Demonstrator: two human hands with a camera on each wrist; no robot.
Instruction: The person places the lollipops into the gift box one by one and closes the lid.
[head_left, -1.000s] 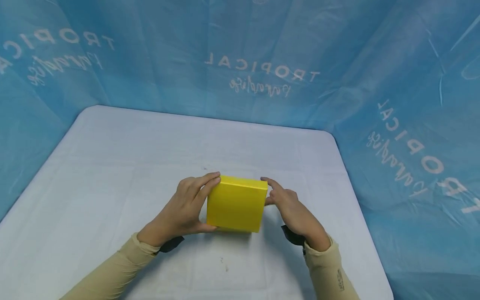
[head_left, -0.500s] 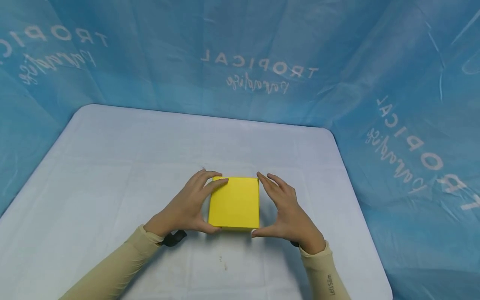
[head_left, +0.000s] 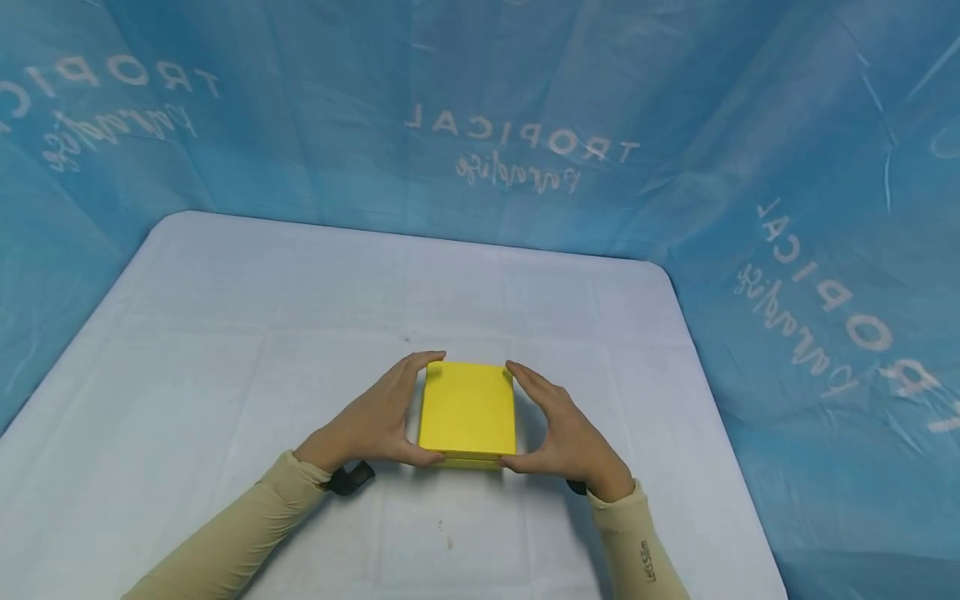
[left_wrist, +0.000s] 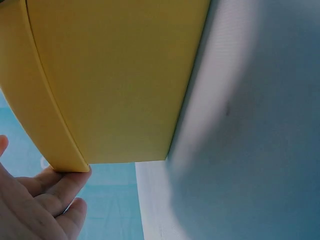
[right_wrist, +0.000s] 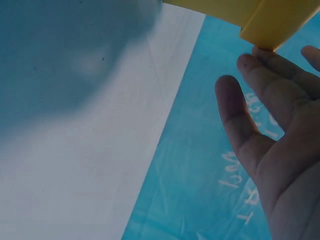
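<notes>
A square yellow box stands on the white table, its lid (head_left: 468, 408) over its base (head_left: 471, 463). In the head view my left hand (head_left: 375, 421) grips the lid's left side, thumb at the near corner, fingers at the far one. My right hand (head_left: 566, 433) holds the right side likewise. The left wrist view has the lid's rim (left_wrist: 45, 100) overlapping the taller base wall (left_wrist: 115, 80), with fingertips (left_wrist: 75, 182) under a lid corner. From the right wrist, one fingertip touches the lid's corner (right_wrist: 272, 30); other fingers are apart from it. The box's inside is hidden.
White cloth (head_left: 300, 283) covers the table, with small dark marks (head_left: 442, 533) near the front. Blue sheets (head_left: 337, 125) printed with mirrored white lettering hang behind and at both sides.
The lid was tilted toward me and has levelled and come down over the base. My right hand has shifted from the lid's far right corner to span its right side, thumb now in front.
</notes>
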